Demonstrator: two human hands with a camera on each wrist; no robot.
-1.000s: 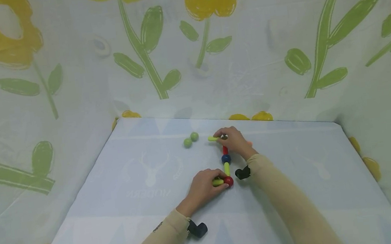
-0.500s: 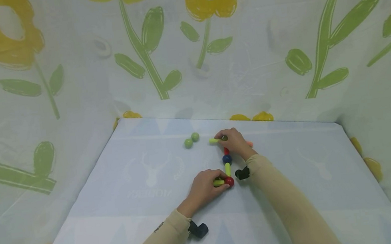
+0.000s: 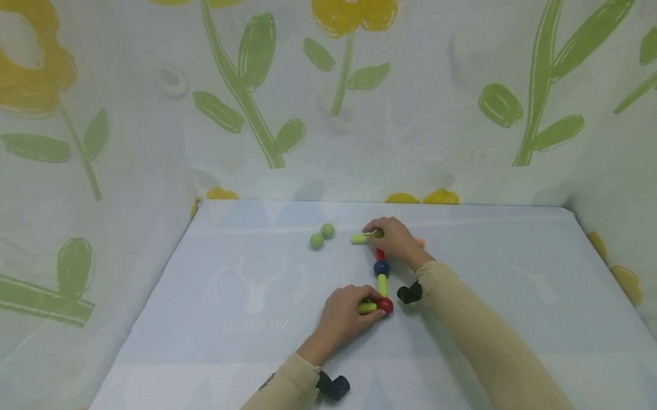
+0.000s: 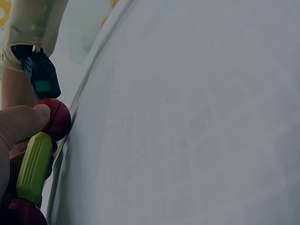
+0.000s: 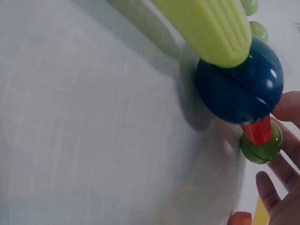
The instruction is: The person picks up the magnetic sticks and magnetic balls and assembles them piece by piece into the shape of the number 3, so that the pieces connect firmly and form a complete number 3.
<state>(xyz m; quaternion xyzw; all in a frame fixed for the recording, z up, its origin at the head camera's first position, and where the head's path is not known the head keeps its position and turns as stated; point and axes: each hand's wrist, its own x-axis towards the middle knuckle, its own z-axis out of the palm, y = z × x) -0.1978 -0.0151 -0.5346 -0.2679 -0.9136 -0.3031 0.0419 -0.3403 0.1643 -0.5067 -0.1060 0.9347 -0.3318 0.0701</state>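
Magnetic rods and balls form a chain on the table. My left hand (image 3: 345, 312) pinches the red ball (image 3: 385, 306) at its near end, the thumb pressed on it in the left wrist view. A yellow-green rod (image 4: 35, 166) runs from that ball to a dark red ball (image 4: 22, 213). Another yellow-green rod (image 3: 383, 285) leads away to the blue ball (image 3: 381, 268), followed by a red rod (image 5: 258, 131) and a green ball (image 5: 261, 146). My right hand (image 3: 396, 240) grips the green ball between thumb and fingers. A yellow-green rod (image 3: 359, 238) sticks out leftward from there.
Two loose green balls, a nearer one (image 3: 316, 241) and a farther one (image 3: 328, 231), lie left of the right hand. An orange piece (image 3: 421, 243) shows partly behind the right wrist. Flower-printed cloth (image 3: 424, 86) surrounds the pale table (image 3: 500, 321).
My right hand has drawn slightly nearer with the green ball and the yellow-green rod, so less of the red rod shows. The left hand stays almost still.
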